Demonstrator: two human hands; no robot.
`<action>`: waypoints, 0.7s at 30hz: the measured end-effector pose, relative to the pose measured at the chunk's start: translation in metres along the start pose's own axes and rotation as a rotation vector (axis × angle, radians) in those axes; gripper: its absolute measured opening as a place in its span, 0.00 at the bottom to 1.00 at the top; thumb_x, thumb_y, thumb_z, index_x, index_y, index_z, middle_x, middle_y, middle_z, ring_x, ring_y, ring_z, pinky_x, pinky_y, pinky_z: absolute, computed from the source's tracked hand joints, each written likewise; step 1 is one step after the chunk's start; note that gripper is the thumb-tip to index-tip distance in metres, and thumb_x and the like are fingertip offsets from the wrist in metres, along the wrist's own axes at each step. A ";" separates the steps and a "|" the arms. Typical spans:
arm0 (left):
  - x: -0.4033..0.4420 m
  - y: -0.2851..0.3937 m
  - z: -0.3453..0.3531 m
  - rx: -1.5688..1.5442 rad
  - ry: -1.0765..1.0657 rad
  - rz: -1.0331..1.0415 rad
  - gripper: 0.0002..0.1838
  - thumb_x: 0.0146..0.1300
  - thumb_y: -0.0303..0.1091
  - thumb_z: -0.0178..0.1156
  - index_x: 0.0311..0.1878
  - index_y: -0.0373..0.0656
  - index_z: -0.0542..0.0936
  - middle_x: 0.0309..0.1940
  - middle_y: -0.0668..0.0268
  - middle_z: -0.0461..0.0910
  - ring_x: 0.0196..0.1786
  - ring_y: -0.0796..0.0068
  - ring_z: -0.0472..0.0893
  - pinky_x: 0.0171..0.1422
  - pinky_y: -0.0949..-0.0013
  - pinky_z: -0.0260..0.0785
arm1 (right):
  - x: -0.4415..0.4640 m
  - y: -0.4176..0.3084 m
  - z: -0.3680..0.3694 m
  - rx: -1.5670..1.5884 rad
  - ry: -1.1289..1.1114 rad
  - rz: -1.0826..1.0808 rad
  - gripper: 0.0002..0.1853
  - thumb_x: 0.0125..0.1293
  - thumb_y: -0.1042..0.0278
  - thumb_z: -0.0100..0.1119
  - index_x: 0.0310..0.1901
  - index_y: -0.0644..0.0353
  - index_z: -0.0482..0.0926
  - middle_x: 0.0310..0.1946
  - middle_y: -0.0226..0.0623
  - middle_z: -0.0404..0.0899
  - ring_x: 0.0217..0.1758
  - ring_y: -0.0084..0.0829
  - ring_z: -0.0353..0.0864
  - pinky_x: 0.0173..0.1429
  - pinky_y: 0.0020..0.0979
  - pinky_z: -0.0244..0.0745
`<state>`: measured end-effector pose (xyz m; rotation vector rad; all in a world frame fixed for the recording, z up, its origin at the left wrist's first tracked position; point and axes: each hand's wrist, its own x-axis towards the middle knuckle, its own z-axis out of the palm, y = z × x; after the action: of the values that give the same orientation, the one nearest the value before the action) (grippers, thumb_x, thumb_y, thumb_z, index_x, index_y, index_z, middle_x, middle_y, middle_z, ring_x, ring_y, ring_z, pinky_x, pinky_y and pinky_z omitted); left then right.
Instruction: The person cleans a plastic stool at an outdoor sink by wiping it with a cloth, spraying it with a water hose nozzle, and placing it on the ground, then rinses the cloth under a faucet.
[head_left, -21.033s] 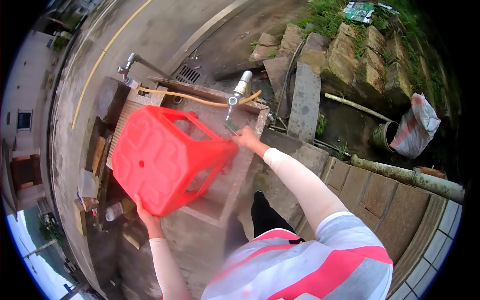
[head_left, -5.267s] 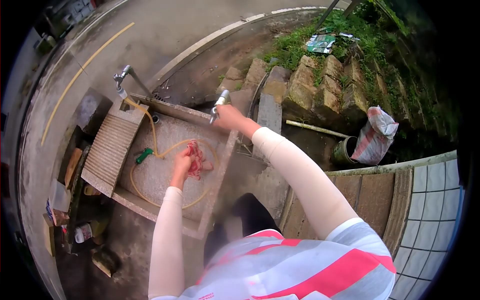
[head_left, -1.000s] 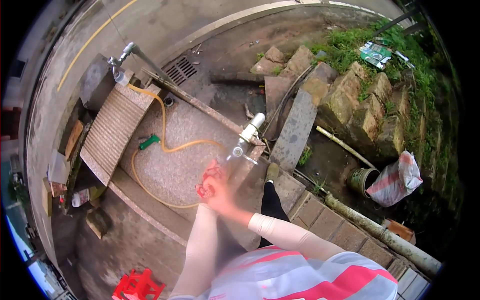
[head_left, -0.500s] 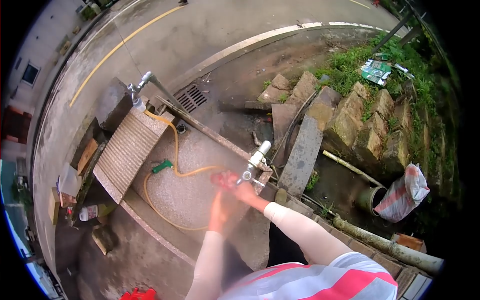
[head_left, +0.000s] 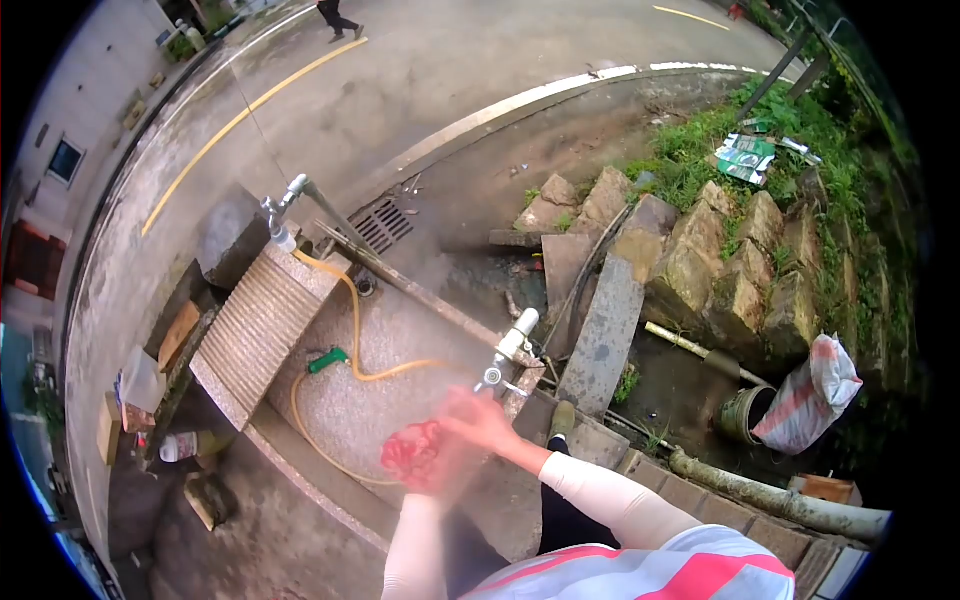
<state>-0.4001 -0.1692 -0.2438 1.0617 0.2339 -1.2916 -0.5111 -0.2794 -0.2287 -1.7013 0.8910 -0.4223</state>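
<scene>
A wet-looking red and white cloth [head_left: 412,452] is bunched over my left hand [head_left: 428,478], which is blurred and mostly hidden by it. My right hand [head_left: 480,420] touches the cloth's right side, its fingers smeared by motion. Just above and to the right of my hands stands the silver tap [head_left: 493,377] at the corner of the stone sink [head_left: 310,475]. In the basin, a yellow hose [head_left: 357,318] curls around, and a green nozzle [head_left: 328,360] lies to the left of my hands.
A ribbed washboard slab [head_left: 268,330] spans the sink's left end, beside a second tap [head_left: 285,205]. Stone blocks [head_left: 690,255], a bucket [head_left: 745,415] and a striped sack [head_left: 812,395] are on the right. A person [head_left: 338,18] walks on the road at the top.
My hands and the cloth have moved down and left, away from the tap. More of the walking person shows on the road. The red stool at the bottom edge has left the view.
</scene>
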 end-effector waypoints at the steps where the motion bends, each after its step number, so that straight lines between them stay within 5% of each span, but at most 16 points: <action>1: -0.008 0.009 0.008 0.044 -0.010 0.007 0.27 0.64 0.50 0.56 0.64 0.49 0.70 0.62 0.60 0.69 0.63 0.60 0.69 0.67 0.59 0.62 | 0.017 0.065 0.004 -0.111 0.078 -0.178 0.36 0.54 0.44 0.69 0.61 0.54 0.72 0.45 0.33 0.79 0.40 0.28 0.79 0.42 0.34 0.74; 2: -0.016 0.018 0.021 0.111 -0.035 0.010 0.27 0.65 0.50 0.55 0.64 0.49 0.70 0.61 0.60 0.70 0.62 0.60 0.70 0.67 0.59 0.63 | 0.027 0.063 -0.022 -0.180 -0.027 0.022 0.41 0.54 0.41 0.67 0.66 0.56 0.68 0.56 0.39 0.75 0.55 0.36 0.76 0.56 0.37 0.71; 7: -0.052 0.072 0.102 0.540 -0.252 -0.007 0.24 0.67 0.46 0.54 0.62 0.46 0.72 0.57 0.62 0.74 0.59 0.63 0.73 0.66 0.62 0.63 | 0.040 0.094 -0.032 0.406 -0.273 0.162 0.37 0.68 0.49 0.55 0.72 0.59 0.57 0.69 0.38 0.62 0.73 0.36 0.57 0.76 0.35 0.46; 10: -0.065 0.097 0.145 0.725 -0.379 -0.028 0.22 0.68 0.44 0.53 0.61 0.45 0.73 0.55 0.64 0.77 0.58 0.64 0.75 0.66 0.64 0.64 | 0.032 0.080 -0.045 1.168 -0.379 0.675 0.26 0.72 0.63 0.50 0.69 0.58 0.63 0.67 0.37 0.65 0.69 0.34 0.64 0.72 0.38 0.58; 13: -0.059 0.106 0.161 0.784 -0.460 -0.045 0.22 0.68 0.44 0.52 0.61 0.44 0.74 0.54 0.64 0.79 0.57 0.64 0.75 0.66 0.62 0.64 | 0.030 0.095 -0.041 1.252 -0.215 0.929 0.24 0.69 0.62 0.55 0.64 0.57 0.68 0.61 0.37 0.71 0.64 0.33 0.70 0.67 0.40 0.68; 14: -0.048 0.100 0.150 0.738 -0.458 -0.060 0.23 0.68 0.46 0.52 0.60 0.44 0.74 0.54 0.63 0.78 0.58 0.63 0.75 0.66 0.60 0.64 | 0.032 0.109 -0.042 1.458 -0.365 0.854 0.20 0.65 0.65 0.61 0.57 0.57 0.73 0.53 0.37 0.77 0.56 0.33 0.77 0.62 0.41 0.73; 17: -0.006 0.071 0.097 0.453 -0.325 -0.112 0.25 0.68 0.50 0.51 0.60 0.44 0.74 0.55 0.60 0.78 0.59 0.59 0.74 0.66 0.53 0.63 | 0.046 0.046 -0.065 1.199 -0.154 0.643 0.18 0.61 0.71 0.63 0.53 0.58 0.73 0.47 0.36 0.79 0.50 0.32 0.80 0.54 0.38 0.77; 19: 0.027 0.031 0.048 0.157 -0.122 -0.190 0.26 0.67 0.52 0.51 0.60 0.44 0.74 0.55 0.58 0.77 0.60 0.57 0.73 0.66 0.48 0.63 | 0.069 0.113 -0.046 1.043 0.003 0.566 0.17 0.60 0.77 0.62 0.51 0.59 0.73 0.43 0.34 0.80 0.43 0.30 0.81 0.48 0.34 0.80; 21: 0.052 -0.007 0.005 -0.185 0.119 -0.372 0.28 0.67 0.55 0.50 0.60 0.44 0.74 0.56 0.56 0.77 0.62 0.54 0.72 0.65 0.44 0.62 | 0.080 0.124 -0.039 0.940 -0.066 0.467 0.14 0.59 0.77 0.63 0.47 0.60 0.75 0.41 0.34 0.80 0.40 0.30 0.82 0.42 0.32 0.80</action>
<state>-0.3915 -0.2062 -0.2800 0.9648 0.6532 -1.5046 -0.5279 -0.3773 -0.3449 -0.6213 0.8184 -0.3734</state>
